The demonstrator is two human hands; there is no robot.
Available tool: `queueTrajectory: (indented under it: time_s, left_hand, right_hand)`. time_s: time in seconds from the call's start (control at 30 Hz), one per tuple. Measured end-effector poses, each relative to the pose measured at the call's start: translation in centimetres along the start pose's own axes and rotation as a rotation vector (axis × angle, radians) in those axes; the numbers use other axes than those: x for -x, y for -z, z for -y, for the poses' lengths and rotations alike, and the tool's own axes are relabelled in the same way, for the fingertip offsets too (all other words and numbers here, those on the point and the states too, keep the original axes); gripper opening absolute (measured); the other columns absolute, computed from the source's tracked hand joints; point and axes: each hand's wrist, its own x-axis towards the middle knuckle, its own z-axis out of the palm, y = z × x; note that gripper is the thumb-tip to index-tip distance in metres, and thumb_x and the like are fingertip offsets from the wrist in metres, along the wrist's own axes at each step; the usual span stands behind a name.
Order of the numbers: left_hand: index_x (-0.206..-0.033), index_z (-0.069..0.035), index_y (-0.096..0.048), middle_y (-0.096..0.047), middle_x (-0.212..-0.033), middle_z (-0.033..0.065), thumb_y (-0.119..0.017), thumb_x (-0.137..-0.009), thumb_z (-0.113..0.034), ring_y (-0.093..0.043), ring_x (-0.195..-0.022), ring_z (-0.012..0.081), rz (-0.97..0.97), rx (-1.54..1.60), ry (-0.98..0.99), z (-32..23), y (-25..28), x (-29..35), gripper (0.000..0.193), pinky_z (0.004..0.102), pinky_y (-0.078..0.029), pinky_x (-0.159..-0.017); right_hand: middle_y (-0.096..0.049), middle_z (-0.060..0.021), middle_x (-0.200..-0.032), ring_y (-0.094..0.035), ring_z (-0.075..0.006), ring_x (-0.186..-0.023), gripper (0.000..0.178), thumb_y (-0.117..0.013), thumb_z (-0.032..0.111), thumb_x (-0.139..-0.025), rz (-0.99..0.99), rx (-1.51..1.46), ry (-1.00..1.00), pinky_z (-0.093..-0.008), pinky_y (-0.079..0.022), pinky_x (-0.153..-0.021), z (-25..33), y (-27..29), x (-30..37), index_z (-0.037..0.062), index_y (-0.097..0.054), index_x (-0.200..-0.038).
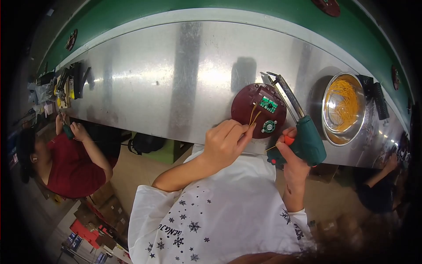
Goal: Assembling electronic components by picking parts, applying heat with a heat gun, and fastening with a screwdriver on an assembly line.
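Note:
A dark red round disc [241, 103] lies on the metal table in front of me. It carries a small green circuit board [268, 104] and a small round green part with a metal centre [268, 127]. Two thin yellow wires [253, 116] run near the board, and my left hand [226, 141] pinches them at the disc's near left edge. My right hand [293, 160] is wrapped round a dark green soldering gun [310, 138] with a red trigger. The gun's tip reaches over the disc's far right side, above the board; contact is unclear. A short yellow wire [271, 148] sticks out beside my right fingers.
Right of the gun stands a steel bowl [325, 101] holding many yellow wires [345, 103]. Black pieces [380, 101] lie beyond it. A green conveyor [145, 16] with red discs [327, 6] borders the far side. Co-workers sit at left [74, 163] and right [376, 189].

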Motion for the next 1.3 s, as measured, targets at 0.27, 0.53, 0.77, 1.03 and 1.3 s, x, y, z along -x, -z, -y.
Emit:
queueTrajectory:
  time_s: [0.27,0.53,0.77,1.03,1.3]
  left_hand:
    - [-0.082,-0.001,-0.063,-0.060,-0.071,0.0071,-0.074,-0.077,0.002,-0.056,-0.052,0.0201,0.031,0.238,0.251,-0.6,0.0,-0.3,0.012,0.0306,-0.043,-0.044]
    - [-0.093,0.003,-0.068,-0.066,-0.082,0.0110,-0.070,-0.080,0.006,-0.058,-0.061,0.0141,0.226,0.522,0.280,-0.9,0.4,-0.9,0.013,0.0241,-0.043,-0.049]
    - [-0.100,0.000,-0.070,-0.061,-0.071,0.0076,-0.070,-0.079,0.004,-0.054,-0.053,0.0147,0.276,0.300,0.150,-2.0,1.1,-1.3,0.021,0.0274,-0.041,-0.046]
    - [-0.103,-0.003,-0.070,-0.055,-0.068,0.0043,-0.071,-0.075,0.002,-0.055,-0.056,0.0189,0.364,0.153,-0.069,-1.5,1.5,-0.9,0.029,0.0308,-0.044,-0.046]
    - [-0.105,-0.002,-0.068,-0.066,-0.081,0.0076,-0.066,-0.079,0.005,-0.061,-0.061,0.0190,0.410,0.469,0.192,-2.5,2.1,-1.3,0.026,0.0286,-0.047,-0.048]
  right_hand:
    - [-0.056,-0.0113,-0.107,-0.060,-0.0170,-0.091,0.041,-0.065,-0.017,-0.073,-0.013,-0.027,-0.029,-0.0309,-0.050,-0.083,0.3,0.0,0.0,0.0010,-0.055,-0.109]
    - [-0.056,-0.0105,-0.108,-0.060,-0.0164,-0.091,0.044,-0.066,-0.017,-0.072,0.019,0.009,-0.010,-0.0297,-0.050,-0.082,0.1,-0.1,-0.2,0.0011,-0.055,-0.111]
    - [-0.060,-0.0102,-0.104,-0.063,-0.0140,-0.083,0.040,-0.069,-0.014,-0.075,0.019,0.020,0.072,-0.0267,-0.053,-0.073,-0.3,-0.9,-0.6,-0.0013,-0.058,-0.112]
    - [-0.060,-0.0096,-0.106,-0.062,-0.0128,-0.086,0.039,-0.072,-0.010,-0.077,0.017,0.048,0.090,-0.0272,-0.054,-0.075,-0.1,-1.4,-0.7,-0.0010,-0.058,-0.113]
    - [-0.060,-0.0101,-0.105,-0.062,-0.0129,-0.087,0.037,-0.070,-0.010,-0.078,0.028,0.044,0.053,-0.0274,-0.053,-0.076,0.4,-1.7,-0.6,-0.0014,-0.058,-0.111]
